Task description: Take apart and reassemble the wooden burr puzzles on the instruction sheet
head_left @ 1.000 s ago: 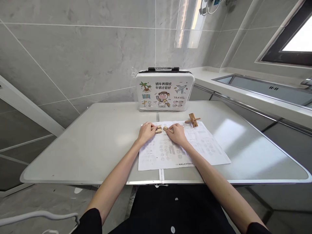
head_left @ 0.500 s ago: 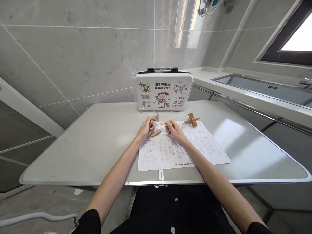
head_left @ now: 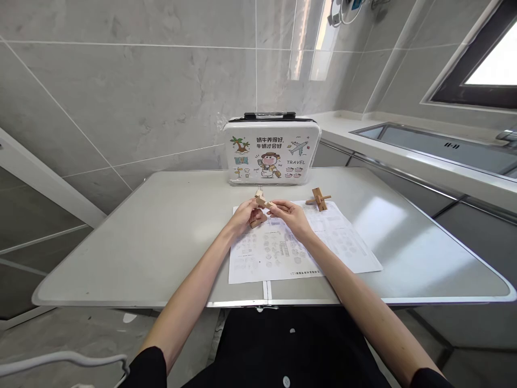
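Observation:
Over the far part of a printed sheet [head_left: 278, 264], my two hands meet around pale wooden puzzle pieces. My left hand [head_left: 244, 213] is closed on one notched wooden piece [head_left: 259, 194], its upper end showing above the fingers. Pinched in my right hand [head_left: 290, 214] is a second wooden piece [head_left: 267, 204], whose tip touches or nearly touches the first. A loose notched block [head_left: 255, 223] lies on the paper just below my left fingers, which partly cover it. To the right, an interlocked wooden cross [head_left: 319, 199] rests at the sheet's top edge.
A white carrying case [head_left: 272, 153] with cartoon prints stands at the back of the light folding table [head_left: 153, 242]. Behind it rises a grey tiled wall. On the right is a counter with a sink [head_left: 436, 143]. A white cable [head_left: 64, 357] hangs at lower left.
My hands have come together. The right hand's piece has moved left against or close to the piece in my left hand, which has shifted slightly right, over the loose block.

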{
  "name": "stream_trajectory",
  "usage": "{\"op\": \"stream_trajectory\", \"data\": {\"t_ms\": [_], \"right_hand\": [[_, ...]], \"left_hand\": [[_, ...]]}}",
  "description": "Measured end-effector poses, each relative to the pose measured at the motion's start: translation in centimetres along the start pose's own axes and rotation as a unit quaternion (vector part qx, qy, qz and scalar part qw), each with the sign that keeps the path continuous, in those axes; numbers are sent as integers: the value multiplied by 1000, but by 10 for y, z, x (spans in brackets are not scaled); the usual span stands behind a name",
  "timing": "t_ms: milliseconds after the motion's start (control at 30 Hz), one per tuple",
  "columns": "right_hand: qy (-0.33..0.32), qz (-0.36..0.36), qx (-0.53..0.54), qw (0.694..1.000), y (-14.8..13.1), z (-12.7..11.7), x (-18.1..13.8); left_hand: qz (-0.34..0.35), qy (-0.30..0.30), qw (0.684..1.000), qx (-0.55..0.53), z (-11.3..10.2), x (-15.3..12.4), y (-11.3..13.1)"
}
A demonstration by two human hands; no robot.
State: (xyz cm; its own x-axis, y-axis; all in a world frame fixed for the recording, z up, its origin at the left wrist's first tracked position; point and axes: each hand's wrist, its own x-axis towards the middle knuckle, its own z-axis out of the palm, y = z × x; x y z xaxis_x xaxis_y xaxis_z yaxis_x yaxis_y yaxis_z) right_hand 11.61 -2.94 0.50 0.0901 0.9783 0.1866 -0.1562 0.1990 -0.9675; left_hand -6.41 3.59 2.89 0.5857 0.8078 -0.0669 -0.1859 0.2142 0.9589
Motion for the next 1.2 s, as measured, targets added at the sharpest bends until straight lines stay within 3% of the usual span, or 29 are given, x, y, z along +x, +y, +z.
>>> {"op": "stream_trajectory", "data": {"t_ms": [167, 367, 667, 867, 1067, 1200], "right_hand": [[-26, -22, -50, 998, -2, 0, -1], [-72, 12, -41, 997, -4, -3, -2], [-27, -2, -17, 999, -8, 0, -1], [38, -50, -38, 997, -3, 0, 0], [48, -143, -103, 983, -1, 4, -3], [61, -177, -157, 970, 0, 5, -3]], "left_hand": [[32, -52, 990, 129, 8, -5, 0], [55, -96, 976, 185, 19, -13, 4], [29, -92, 984, 150, 19, -11, 2], [3, 49, 991, 123, 9, -3, -1], [-118, -18, 990, 69, -2, -4, 11], [-112, -56, 991, 57, 0, -7, 16]]}}
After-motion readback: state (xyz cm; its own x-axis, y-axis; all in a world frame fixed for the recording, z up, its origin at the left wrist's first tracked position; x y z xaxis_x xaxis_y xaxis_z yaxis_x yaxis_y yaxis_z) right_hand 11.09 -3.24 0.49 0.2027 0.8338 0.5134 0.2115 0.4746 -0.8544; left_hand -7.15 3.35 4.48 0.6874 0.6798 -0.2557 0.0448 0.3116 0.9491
